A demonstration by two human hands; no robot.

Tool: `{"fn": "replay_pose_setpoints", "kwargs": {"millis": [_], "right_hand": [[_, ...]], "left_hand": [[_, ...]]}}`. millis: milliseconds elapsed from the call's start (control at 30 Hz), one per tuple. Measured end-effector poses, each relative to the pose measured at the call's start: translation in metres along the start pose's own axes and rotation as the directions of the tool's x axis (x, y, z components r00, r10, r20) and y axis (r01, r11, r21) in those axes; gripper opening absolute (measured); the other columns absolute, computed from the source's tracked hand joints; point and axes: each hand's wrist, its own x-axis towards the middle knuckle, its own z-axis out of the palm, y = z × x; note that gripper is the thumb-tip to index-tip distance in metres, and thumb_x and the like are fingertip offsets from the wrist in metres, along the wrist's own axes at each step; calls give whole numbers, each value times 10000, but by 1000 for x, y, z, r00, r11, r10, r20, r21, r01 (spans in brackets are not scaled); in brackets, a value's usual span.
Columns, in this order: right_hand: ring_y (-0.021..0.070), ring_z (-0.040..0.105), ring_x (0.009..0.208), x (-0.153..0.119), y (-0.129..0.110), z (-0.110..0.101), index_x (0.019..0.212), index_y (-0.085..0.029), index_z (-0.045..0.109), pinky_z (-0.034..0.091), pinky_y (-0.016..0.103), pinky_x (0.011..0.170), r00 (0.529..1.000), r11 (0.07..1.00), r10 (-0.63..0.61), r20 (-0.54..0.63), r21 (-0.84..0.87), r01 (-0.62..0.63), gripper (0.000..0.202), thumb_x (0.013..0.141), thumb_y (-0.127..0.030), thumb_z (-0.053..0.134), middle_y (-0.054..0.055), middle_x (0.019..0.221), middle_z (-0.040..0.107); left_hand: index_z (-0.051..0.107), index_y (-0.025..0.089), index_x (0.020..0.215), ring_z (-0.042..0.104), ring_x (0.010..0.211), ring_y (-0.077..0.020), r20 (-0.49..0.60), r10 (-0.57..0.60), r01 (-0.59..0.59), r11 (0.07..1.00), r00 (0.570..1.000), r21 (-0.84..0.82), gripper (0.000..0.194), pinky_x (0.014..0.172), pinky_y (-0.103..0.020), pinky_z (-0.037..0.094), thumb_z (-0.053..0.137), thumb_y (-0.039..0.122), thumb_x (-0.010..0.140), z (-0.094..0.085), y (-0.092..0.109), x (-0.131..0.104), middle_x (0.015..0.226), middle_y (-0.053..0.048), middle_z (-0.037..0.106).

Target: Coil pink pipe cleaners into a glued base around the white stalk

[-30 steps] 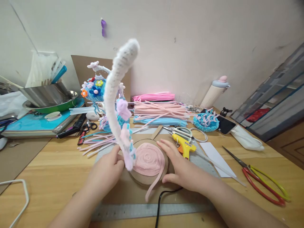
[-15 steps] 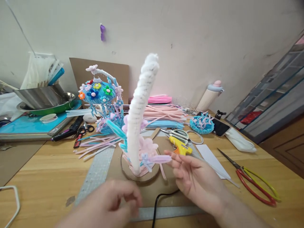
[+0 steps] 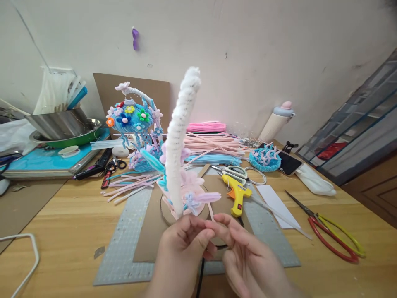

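Note:
My left hand (image 3: 189, 244) is closed in a pinch, thumb against the forefinger. The fingertips of my right hand (image 3: 245, 248) press together and meet those of my left hand. Whatever they hold, if anything, is too small or hidden to make out. Just beyond the hands stands a white fuzzy wrapped stem (image 3: 181, 124), upright with a slight lean, on a round cardboard base (image 3: 166, 216). Around its foot are a pink fuzzy flower (image 3: 190, 179), a lilac pipe-cleaner piece (image 3: 212, 197) sticking out right, and blue leaves (image 3: 153, 161) on the left.
A yellow glue gun (image 3: 237, 192) lies right of the base, with red-and-yellow-handled scissors (image 3: 333, 236) farther right. Bundles of pipe cleaners (image 3: 214, 145) lie behind. A finished flowered piece (image 3: 133, 120) stands back left. A grey cutting mat (image 3: 124, 256) lies under brown cardboard (image 3: 145, 244).
My right hand has left the lilac piece and come down and left. My left hand has moved up and right, so the fingertips now meet in front of the base.

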Motion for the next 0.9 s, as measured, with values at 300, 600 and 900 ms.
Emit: {"fn": "replay_pose_setpoints", "kwargs": {"millis": [300,600,900], "right_hand": [[55,605,450,-27,19,-2,1312,-351,448,479,221,430,960,789,-236,-152,-606,98,489,868,-527,547,150,1485,371],[166,588,513,-13,-68,-40,627,-218,568,421,265,550,729,-117,-615,-300,-880,-461,450,911,-506,369,7,528,604],[184,536,386,30,-94,-60,430,-220,514,390,290,497,686,-128,-544,-483,-761,-636,541,769,-642,523,12,325,466]], "left_hand": [[539,180,673,488,397,-93,98,-74,60,988,992,143,368,420,-203,398,651,530,690,5,-12,-9,495,33,542],[485,214,591,500,524,-141,11,184,-94,452,983,887,342,528,-240,351,512,473,813,-83,-4,-27,516,28,521],[614,208,816,567,810,-224,128,128,-163,311,983,936,228,719,-337,431,526,418,825,-77,-21,-33,829,-48,612]]}}
